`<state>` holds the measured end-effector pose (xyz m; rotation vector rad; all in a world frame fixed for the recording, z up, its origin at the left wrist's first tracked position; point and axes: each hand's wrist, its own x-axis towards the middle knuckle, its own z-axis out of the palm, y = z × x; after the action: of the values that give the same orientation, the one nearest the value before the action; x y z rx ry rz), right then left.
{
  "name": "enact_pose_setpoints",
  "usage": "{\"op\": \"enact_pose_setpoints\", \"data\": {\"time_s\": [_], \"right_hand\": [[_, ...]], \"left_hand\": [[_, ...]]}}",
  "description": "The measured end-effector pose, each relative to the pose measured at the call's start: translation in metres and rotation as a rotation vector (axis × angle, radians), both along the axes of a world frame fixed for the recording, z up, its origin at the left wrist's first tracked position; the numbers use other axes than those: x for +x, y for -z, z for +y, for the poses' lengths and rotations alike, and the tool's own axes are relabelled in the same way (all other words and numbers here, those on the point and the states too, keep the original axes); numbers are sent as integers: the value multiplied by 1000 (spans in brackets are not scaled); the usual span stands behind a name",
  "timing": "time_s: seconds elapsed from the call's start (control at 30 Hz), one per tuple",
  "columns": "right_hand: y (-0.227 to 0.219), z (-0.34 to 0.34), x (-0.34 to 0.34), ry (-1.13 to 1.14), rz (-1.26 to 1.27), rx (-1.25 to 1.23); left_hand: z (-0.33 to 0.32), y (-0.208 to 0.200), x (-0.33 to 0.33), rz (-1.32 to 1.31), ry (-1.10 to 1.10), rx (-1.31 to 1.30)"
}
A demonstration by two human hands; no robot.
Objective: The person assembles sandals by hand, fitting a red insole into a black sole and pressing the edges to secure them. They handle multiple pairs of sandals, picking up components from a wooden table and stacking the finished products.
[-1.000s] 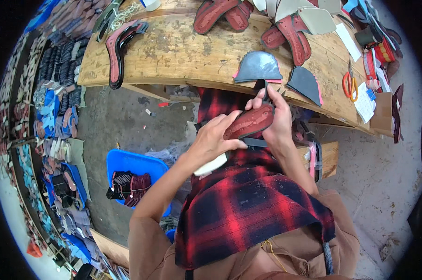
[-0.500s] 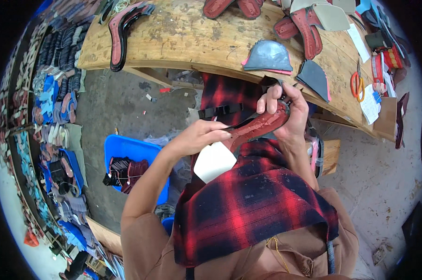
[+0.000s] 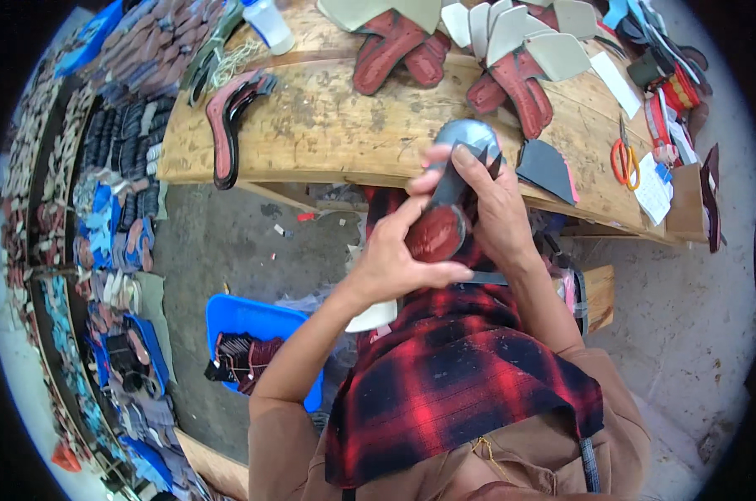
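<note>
Above my lap I hold a shoe upper in both hands, with a glossy dark red face [image 3: 436, 234] and a black strap [image 3: 453, 182]. My left hand [image 3: 386, 255] is closed round its red part from the left, thumb across the lower side. On the right, my right hand [image 3: 502, 213] grips the black strap near its top, thumb on the front; some of its fingers are hidden or blurred. A white panel [image 3: 372, 317] shows below my left wrist, on the checked apron [image 3: 470, 351]. Whether it joins the upper is hidden.
Ahead stands a wooden table [image 3: 311, 125] with a curved red-and-black upper [image 3: 221, 125], stacked red uppers [image 3: 395, 50], a black-and-pink piece [image 3: 547, 167] and orange-handled scissors [image 3: 624, 163]. A blue bin [image 3: 257, 313] holds dark bundles at lower left, near full shelves [image 3: 60, 250].
The upper has turned from lying slantwise to more upright. My left hand has moved from its lower end to its red part; my right hand now grips the strap. The view has shifted, showing more table.
</note>
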<state>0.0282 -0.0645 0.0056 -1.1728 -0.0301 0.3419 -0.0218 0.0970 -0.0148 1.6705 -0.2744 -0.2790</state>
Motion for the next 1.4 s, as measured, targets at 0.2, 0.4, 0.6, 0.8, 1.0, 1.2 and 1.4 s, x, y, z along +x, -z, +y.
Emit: {"op": "enact_pose_setpoints", "data": {"time_s": [0.2, 0.4, 0.6, 0.8, 1.0, 1.2, 1.4], "right_hand": [[29, -33, -2, 91, 54, -89], [24, -51, -12, 102, -8, -176], [37, -68, -19, -345, 192, -249], [34, -81, -33, -536, 221, -278], [66, -163, -45, -66, 236, -833], [43, -145, -73, -130, 217, -502], [9, -41, -34, -131, -40, 10]], "left_hand": [[-6, -17, -22, 531, 274, -369], [1, -4, -22, 347, 190, -82], [21, 16, -32, 604, 178, -257], [26, 18, -47, 686, 142, -230], [27, 22, -41, 588, 14, -336], [-22, 14, -12, 522, 80, -431], [-25, -12, 0, 400, 158, -446]]}}
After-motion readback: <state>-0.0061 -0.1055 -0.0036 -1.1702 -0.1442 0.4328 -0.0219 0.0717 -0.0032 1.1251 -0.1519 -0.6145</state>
